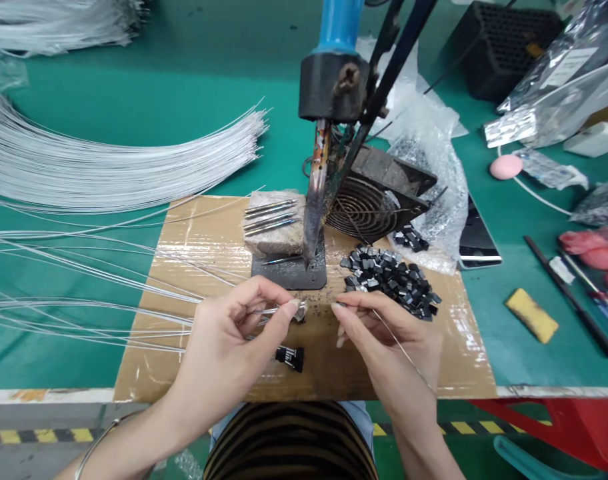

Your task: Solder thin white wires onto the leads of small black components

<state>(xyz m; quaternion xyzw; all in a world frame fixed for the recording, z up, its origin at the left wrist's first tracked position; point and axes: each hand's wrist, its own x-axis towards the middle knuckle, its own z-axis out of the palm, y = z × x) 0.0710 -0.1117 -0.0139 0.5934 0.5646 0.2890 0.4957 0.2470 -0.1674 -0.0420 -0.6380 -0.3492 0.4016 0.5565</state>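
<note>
My left hand [244, 333] pinches thin white wires [169, 287] that run off to the left; a small silvery end shows at its fingertips. Below those fingers lie black connectors [290, 358] that have wires on them. My right hand [379, 340] is closed in a pinch on a thin wire [397, 340], which trails back over the palm. Just above the gap between both hands hangs the tip of a soldering iron [313, 227]. A pile of small black connectors [391, 277] sits beyond my right hand.
Cardboard [184, 233] covers the middle of the green table. On it are a block [274, 233] with metal tips and a black fan [367, 207]. A large wire bundle [109, 167] lies at left; a yellow sponge [531, 315] and bubble wrap [429, 147] are at right.
</note>
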